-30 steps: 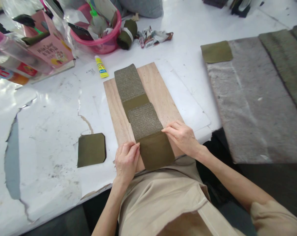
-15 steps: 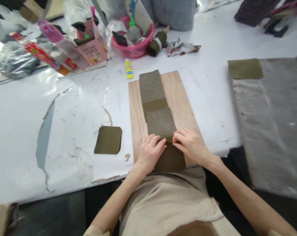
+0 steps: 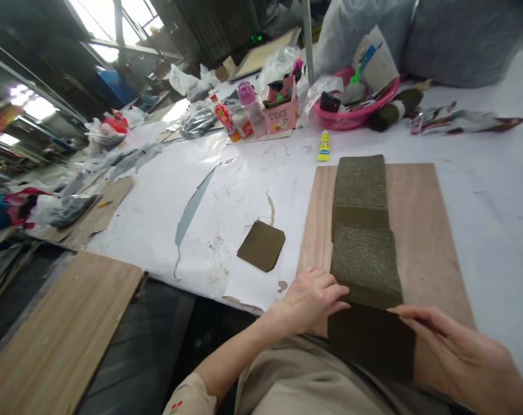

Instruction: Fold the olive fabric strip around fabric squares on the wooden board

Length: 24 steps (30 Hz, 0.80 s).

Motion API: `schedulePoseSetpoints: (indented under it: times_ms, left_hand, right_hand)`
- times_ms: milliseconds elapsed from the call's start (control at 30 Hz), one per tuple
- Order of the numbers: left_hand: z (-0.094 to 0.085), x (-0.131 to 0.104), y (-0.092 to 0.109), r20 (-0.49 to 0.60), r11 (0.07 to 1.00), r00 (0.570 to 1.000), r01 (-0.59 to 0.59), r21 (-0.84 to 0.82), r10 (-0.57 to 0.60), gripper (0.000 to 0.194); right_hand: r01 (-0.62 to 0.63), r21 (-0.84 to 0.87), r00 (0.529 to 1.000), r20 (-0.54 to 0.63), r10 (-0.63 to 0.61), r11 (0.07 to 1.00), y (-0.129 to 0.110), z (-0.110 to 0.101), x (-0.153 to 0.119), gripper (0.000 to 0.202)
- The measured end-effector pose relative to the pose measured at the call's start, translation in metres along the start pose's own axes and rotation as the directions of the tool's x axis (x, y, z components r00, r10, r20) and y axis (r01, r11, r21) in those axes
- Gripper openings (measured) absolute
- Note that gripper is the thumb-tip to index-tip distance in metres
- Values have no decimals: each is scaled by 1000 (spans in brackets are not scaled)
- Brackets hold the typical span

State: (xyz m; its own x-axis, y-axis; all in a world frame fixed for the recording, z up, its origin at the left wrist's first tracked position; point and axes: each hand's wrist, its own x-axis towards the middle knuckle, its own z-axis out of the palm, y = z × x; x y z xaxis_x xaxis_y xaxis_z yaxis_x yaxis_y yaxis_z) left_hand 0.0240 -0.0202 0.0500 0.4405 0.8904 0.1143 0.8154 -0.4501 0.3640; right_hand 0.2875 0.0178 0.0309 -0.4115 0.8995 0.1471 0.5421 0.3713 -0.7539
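A long olive strip (image 3: 365, 253), ribbed with smooth bands across it, lies lengthwise on a wooden board (image 3: 429, 230). Its near end is a smooth, dark olive panel (image 3: 371, 340) close to my body. At the fold between ribbed part and panel, my left hand (image 3: 311, 300) pinches the left edge with thumb and fingers. My right hand (image 3: 464, 346) pinches the right edge of the same fold between thumb and forefinger. Left of the board, a separate olive square with cut corners (image 3: 262, 246) lies flat on the white table covering (image 3: 244, 196).
A yellow glue tube (image 3: 324, 147) lies beyond the board. Behind it stand a pink basket (image 3: 343, 120) of supplies, a pink box (image 3: 282, 115) and bottles. A dark roll (image 3: 395, 109) and crumpled wrappers (image 3: 464, 120) lie at right. Another wooden board (image 3: 66, 328) is at lower left.
The view has swung left, so the board and strip appear farther right. Both hands stay at the fold, with the right hand's fingers straighter than before.
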Motion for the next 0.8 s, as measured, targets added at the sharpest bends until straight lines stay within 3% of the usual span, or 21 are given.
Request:
schedulePoseSetpoints:
  times_ms: [133, 200, 267, 333, 367, 467, 567, 633, 800]
  left_hand:
    - [-7, 0, 5, -54, 992, 999, -13, -129, 6, 27]
    - [-16, -5, -2, -87, 961, 992, 69, -269, -95, 27]
    - [-29, -15, -17, -127, 888, 950, 212, -409, -285, 24]
    - [-42, -32, -41, -216, 800, 838, 354, -484, -502, 22]
    - [-47, -41, -54, -253, 783, 794, 392, -483, -553, 23]
    - [-53, -69, -95, -370, 730, 635, 528, -433, -678, 24]
    - [-45, -88, -125, -408, 657, 535, 704, -269, -740, 25]
    - [-37, -95, -137, -405, 626, 535, 769, -131, -742, 26]
    - [-24, -100, -145, -480, 689, 632, 721, 75, -609, 26]
  right_hand:
    - [-64, 61, 995, 76, 59, 996, -1, 6, 5, 37]
    - [-138, 61, 989, 55, 135, 989, 4, 12, 6, 40]
    - [-159, -8, 987, 38, 159, 987, 9, 18, 5, 43]
    - [-112, -117, 993, 17, 115, 987, 13, 24, 3, 44]
    - [-79, -163, 997, 3, 81, 983, 14, 27, 2, 44]
    - [11, -248, 999, -39, -21, 969, 12, 34, 0, 40]
    - [79, -314, 993, -54, -101, 946, 10, 38, 0, 36]
    - [112, -337, 988, -61, -140, 935, 11, 39, 0, 33]
    - [140, -353, 983, -64, -173, 925, 13, 42, 2, 26]
